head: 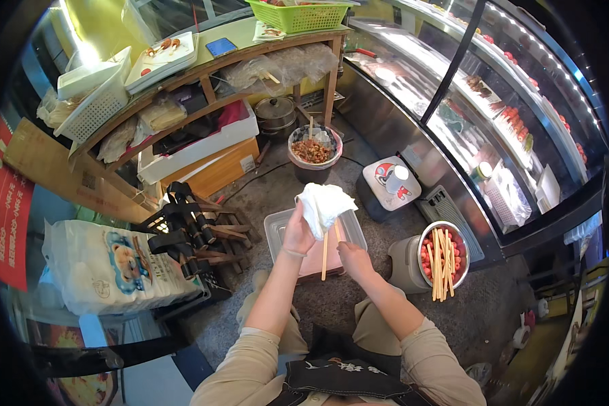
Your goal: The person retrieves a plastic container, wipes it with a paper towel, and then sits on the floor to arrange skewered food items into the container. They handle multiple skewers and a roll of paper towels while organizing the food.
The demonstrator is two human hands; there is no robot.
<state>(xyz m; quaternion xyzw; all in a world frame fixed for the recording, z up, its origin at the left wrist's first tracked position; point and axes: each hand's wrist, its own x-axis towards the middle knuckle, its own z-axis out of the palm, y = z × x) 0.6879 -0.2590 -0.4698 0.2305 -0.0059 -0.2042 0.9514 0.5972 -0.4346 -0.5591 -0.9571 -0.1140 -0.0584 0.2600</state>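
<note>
My left hand (pixel 298 231) holds a crumpled white cloth or tissue (pixel 325 205), with a wooden stick (pixel 325 259) hanging down below it. My right hand (pixel 354 259) pinches a second wooden stick (pixel 337 231), whose upper end meets the white cloth. Beneath both hands lies a translucent plastic tray (pixel 276 231) with a pinkish surface inside. To the right, a round metal bowl (pixel 468 248) holds small red fruits (pixel 426 259), and a bundle of flat wooden sticks (pixel 441 269) rests across them.
A lined waste bin (pixel 312 170) with scraps stands ahead, beside a box with a cartoon lid (pixel 385 195). Folded stools (pixel 228 228) and a large tissue pack (pixel 116 269) are at left. A wooden shelf table (pixel 208 63) and a glass display case (pixel 467 116) edge the space.
</note>
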